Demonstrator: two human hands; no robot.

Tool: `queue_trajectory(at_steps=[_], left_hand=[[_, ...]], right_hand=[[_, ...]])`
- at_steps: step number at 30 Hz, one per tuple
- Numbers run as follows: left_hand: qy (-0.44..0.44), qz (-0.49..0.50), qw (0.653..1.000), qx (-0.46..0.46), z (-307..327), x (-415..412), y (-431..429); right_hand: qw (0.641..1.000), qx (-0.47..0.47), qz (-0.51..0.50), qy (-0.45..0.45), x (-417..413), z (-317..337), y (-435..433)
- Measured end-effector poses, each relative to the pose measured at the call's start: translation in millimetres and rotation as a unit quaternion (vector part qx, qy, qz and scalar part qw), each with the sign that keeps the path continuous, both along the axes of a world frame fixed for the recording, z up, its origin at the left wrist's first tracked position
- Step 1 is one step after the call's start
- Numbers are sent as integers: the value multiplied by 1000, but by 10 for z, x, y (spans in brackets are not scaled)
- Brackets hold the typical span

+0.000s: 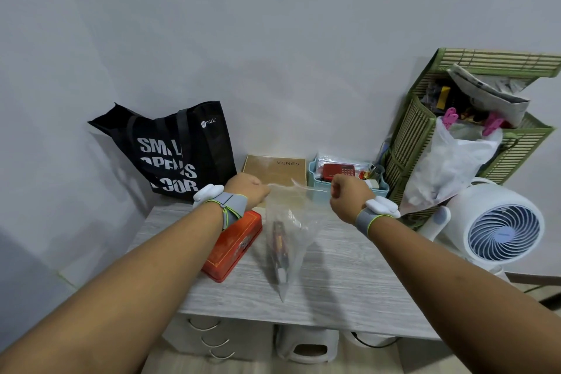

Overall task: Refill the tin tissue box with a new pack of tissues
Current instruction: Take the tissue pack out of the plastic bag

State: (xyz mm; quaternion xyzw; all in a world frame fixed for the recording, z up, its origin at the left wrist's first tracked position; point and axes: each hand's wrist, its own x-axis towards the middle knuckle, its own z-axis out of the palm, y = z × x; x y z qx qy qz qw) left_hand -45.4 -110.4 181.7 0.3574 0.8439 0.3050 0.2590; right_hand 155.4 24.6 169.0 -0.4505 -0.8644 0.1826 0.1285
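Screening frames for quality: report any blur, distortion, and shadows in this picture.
Head view: wide-angle distortion tilts the green bamboo basket and stretches both forearms; the clear plastic bag stretched between the left hand and right hand looks smeared; lighting is soft, with faint shadows on the wall behind the black tote bag.

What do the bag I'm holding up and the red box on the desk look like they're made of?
The bag looks like thin clear plastic film: see-through, glossy, creased. The red box looks like painted tin, smooth with a rolled rim, though lacquered plastic isn't ruled out.
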Motion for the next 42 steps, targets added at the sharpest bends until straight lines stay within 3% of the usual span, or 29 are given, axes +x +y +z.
queue_trajectory(at_steps=[5, 7, 9, 11, 14, 19, 23, 27, 31, 35, 39, 42], left_hand=[[-35, 18, 999, -6, -28, -75, -1], [-44, -8, 999, 17, -51, -16, 40], [-67, -35, 996, 43, -51, 48, 99], [-84, -63, 993, 57, -25, 105, 164], [-121, -94, 986, 64, -14, 168, 248], [-261, -34, 960, 90, -254, 113, 320], [-220, 35, 975, 5, -712, -62, 298], [-190, 48, 976, -99, -1185, -151, 222], [-164, 34, 972, -166, -1683, -142, 252], [-82, -10, 964, -253, -2161, -90, 277], [-96, 14, 956, -276, -2304, 27, 292], [-123, 22, 959, -254, -2438, 13, 297]], right_hand=[[998, 9, 2, -55, 80, -47, 91], [994, 61, 27, -82, 45, -44, 42], [983, 137, 87, -88, -34, -18, -6], [970, 146, 175, -90, -138, 23, -46], [966, 51, 225, -113, -270, 43, -68], [961, -121, 141, -204, -219, -192, 149], [948, -236, 83, -197, -50, -556, 357], [919, -369, 26, -136, 58, -847, 424], [906, -410, 5, -103, 119, -1222, 444], [873, -484, -42, -44, 123, -1490, 381], [856, -513, -57, -25, 93, -1692, 323], [819, -567, -85, 17, 20, -1851, 326]])
